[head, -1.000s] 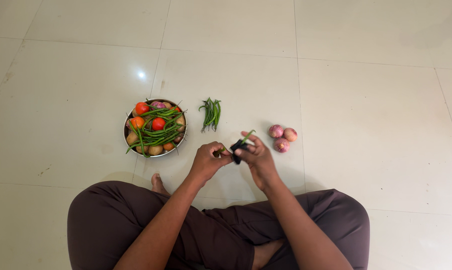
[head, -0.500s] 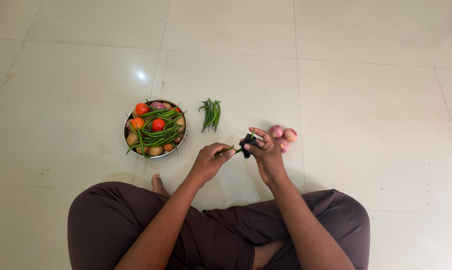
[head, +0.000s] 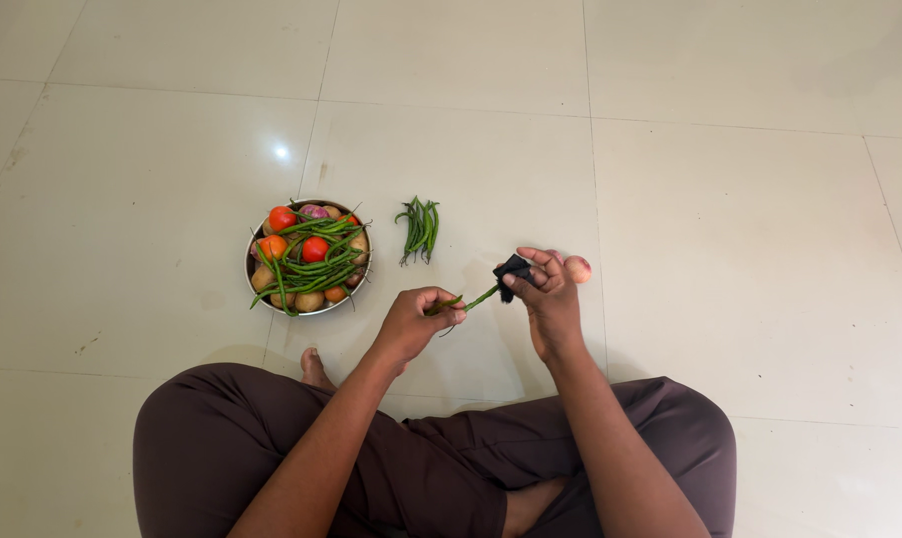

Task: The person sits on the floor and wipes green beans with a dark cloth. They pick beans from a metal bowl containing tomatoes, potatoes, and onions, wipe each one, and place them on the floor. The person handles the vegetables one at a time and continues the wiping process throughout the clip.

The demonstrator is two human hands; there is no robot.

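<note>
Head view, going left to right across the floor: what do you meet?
Steel bowl of tomatoes, potatoes and green beans → loose bunch of green chillies → left hand pinching a green bean → right hand gripping a small black tool → onions.

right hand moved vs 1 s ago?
Yes. The right hand with its black cloth shifted right and slightly up, now covering most of the onions it sat beside.

Veg bowl (head: pixel 255 261) left, chilli bunch (head: pixel 418 227) mid, onions (head: pixel 577 269) right behind right hand (head: pixel 546 299).
</note>
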